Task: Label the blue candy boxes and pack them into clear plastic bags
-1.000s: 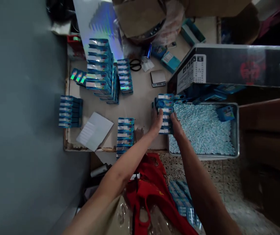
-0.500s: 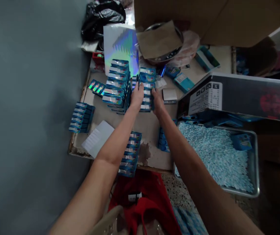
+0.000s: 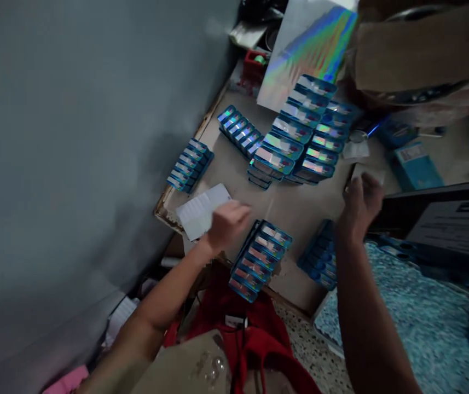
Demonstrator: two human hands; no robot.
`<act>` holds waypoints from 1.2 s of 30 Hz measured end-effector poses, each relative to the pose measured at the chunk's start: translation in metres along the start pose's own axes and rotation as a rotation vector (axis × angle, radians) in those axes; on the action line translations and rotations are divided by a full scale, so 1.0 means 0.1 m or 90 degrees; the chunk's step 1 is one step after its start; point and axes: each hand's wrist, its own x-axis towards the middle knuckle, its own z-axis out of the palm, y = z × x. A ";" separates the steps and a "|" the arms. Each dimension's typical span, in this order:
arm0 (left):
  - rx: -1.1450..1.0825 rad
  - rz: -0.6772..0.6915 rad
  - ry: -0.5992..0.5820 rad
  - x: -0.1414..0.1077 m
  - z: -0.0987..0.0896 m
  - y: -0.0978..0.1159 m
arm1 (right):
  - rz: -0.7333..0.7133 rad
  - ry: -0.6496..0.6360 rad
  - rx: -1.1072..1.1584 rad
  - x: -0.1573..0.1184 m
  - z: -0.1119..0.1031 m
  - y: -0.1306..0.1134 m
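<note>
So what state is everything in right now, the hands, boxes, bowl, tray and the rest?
Left hand: fingers curled, blurred; grip unclear
Right hand: fingers bent, in front of the scale; grip unclear
Tall block of blue boxes: stacked
White sheet: partly hidden by the left hand
Scale: partly hidden, reading unseen
Bowl: mostly covered by cardboard
Tray: holding many small pale-blue pieces

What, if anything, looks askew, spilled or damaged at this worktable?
The near row of blue boxes sits slanted, its closest end seeming to jut past the front edge, so it looks poorly supported. The table has a chipped, stained rim at its left corner, which looks like wear. No spill shows.
</note>
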 end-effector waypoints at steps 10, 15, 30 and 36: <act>0.134 -0.599 -0.176 -0.37 0.17 -1.49 | -0.055 -0.181 -0.081 -1.30 -0.03 -1.02; 0.046 -0.518 -0.215 -0.38 -0.25 -1.46 | -0.279 -0.417 -0.180 -1.39 0.53 -1.11; -0.286 -0.390 -0.204 -0.38 -1.08 -0.98 | -0.507 -0.538 -0.380 -1.98 1.43 -0.96; -0.241 -0.360 -0.250 -0.37 -1.12 -0.90 | -0.460 -0.504 -0.359 -2.07 1.26 -0.97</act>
